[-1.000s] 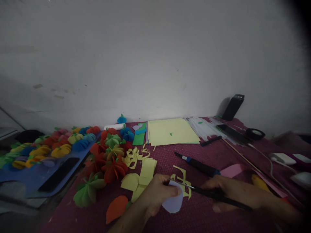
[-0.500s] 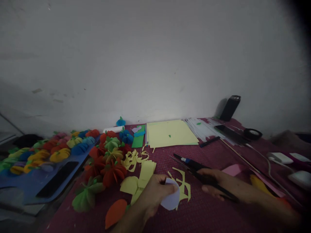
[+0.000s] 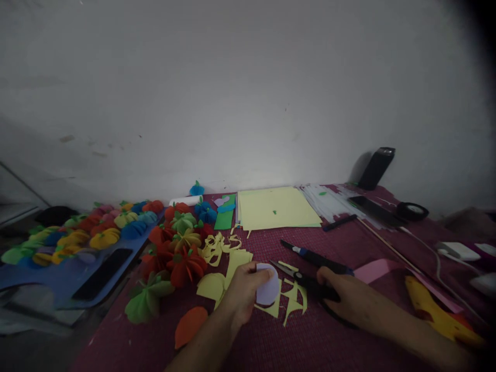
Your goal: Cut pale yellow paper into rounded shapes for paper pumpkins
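Observation:
My left hand (image 3: 245,289) pinches a lilac rounded paper piece (image 3: 267,290) between thumb and fingers, above pale yellow paper offcuts (image 3: 294,305). In my right hand (image 3: 343,294) are scissors (image 3: 306,281) with black handles; their blades point left at the lilac paper without visibly cutting it. Just behind the scissors lies a dark utility knife (image 3: 315,260). Beside my left hand are yellow paper cutouts (image 3: 212,285) and an orange paper piece (image 3: 191,326).
Folded paper pumpkins (image 3: 187,266) crowd the left; more sit on a blue board (image 3: 127,263) with a black phone-like slab (image 3: 103,274). Yellow sheets (image 3: 277,209) lie by the wall. At right are a yellow glue gun (image 3: 437,315), a cable (image 3: 426,248) and black tape (image 3: 412,211).
The scissors have swung lower and nearer the lilac paper, away from the utility knife. The lilac paper has risen slightly and turned. The whole view has shifted a little.

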`<action>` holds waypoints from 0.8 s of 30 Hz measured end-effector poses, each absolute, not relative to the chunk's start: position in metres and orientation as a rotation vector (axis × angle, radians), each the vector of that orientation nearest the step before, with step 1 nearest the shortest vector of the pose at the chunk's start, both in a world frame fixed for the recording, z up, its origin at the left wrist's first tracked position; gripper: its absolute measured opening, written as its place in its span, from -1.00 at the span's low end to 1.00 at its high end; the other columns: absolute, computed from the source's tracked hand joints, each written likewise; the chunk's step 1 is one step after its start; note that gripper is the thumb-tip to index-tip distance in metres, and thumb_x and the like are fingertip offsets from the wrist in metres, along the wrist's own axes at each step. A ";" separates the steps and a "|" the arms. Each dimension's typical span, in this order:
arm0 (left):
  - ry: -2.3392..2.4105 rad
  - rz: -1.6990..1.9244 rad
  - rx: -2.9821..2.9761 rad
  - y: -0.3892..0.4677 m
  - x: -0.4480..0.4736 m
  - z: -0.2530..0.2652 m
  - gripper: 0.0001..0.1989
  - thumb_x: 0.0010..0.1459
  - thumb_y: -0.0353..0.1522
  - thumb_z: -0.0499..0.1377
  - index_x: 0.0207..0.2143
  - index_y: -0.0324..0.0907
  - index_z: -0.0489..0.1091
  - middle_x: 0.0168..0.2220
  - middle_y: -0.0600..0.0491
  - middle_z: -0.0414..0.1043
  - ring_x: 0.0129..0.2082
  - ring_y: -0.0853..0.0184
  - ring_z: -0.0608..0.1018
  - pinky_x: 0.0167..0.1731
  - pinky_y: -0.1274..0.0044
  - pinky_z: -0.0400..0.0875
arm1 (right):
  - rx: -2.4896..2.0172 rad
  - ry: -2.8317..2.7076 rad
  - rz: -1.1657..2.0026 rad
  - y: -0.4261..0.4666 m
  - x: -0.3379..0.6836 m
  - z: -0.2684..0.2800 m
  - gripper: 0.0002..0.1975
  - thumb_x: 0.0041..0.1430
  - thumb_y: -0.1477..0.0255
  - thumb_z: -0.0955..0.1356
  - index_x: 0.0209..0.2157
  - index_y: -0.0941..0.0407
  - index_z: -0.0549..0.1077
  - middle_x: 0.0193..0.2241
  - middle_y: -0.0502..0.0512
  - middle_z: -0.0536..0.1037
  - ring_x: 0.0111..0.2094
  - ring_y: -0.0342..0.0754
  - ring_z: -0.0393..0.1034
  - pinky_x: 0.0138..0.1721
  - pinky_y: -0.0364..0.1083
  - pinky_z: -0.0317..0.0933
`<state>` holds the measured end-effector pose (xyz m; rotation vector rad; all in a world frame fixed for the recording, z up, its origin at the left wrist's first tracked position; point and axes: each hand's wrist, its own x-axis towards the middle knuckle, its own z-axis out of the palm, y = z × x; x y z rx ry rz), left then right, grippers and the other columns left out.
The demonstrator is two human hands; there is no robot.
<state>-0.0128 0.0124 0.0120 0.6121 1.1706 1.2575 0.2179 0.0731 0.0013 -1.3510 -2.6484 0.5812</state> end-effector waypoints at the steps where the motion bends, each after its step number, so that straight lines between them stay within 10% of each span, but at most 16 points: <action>1: 1.170 1.267 0.607 0.013 -0.013 0.011 -0.76 -0.27 -0.34 0.28 -0.50 -0.32 0.40 -0.63 0.08 0.37 -0.66 0.44 0.36 -0.61 0.60 0.21 | -1.336 -2.669 0.561 0.072 0.218 0.002 -0.80 -0.10 0.53 0.25 -0.34 0.07 0.27 -0.48 0.00 0.44 -0.43 -0.05 0.34 -0.43 -0.14 0.07; 7: 1.144 1.353 0.616 0.014 -0.012 0.008 -0.76 -0.24 -0.31 0.28 -0.51 -0.30 0.39 -0.61 0.09 0.36 -0.63 0.44 0.37 -0.58 0.60 0.23 | -1.262 -2.729 0.337 0.068 0.211 0.020 -0.88 -0.04 0.48 0.26 -0.39 0.08 0.40 -0.41 0.10 0.47 -0.32 0.04 0.33 -0.32 -0.07 0.11; 16: 1.094 1.453 0.614 0.014 -0.006 0.010 -0.74 -0.22 -0.28 0.28 -0.47 -0.28 0.41 -0.58 0.10 0.36 -0.60 0.46 0.37 -0.54 0.60 0.24 | -0.966 -2.252 1.271 0.055 0.146 0.033 -0.78 -0.03 0.27 0.33 -0.40 0.14 0.38 -0.52 -0.03 0.44 -0.49 -0.14 0.29 -0.51 -0.22 0.11; 24: 0.956 1.472 0.521 0.014 -0.004 0.009 -0.82 -0.17 -0.35 0.27 -0.47 -0.28 0.43 -0.50 0.05 0.39 -0.50 0.43 0.41 -0.45 0.59 0.27 | -0.930 -2.021 1.296 0.064 0.122 -0.003 -0.81 -0.03 0.35 0.32 -0.57 0.17 0.29 -0.63 -0.11 0.26 -0.57 -0.22 0.12 -0.56 -0.25 0.02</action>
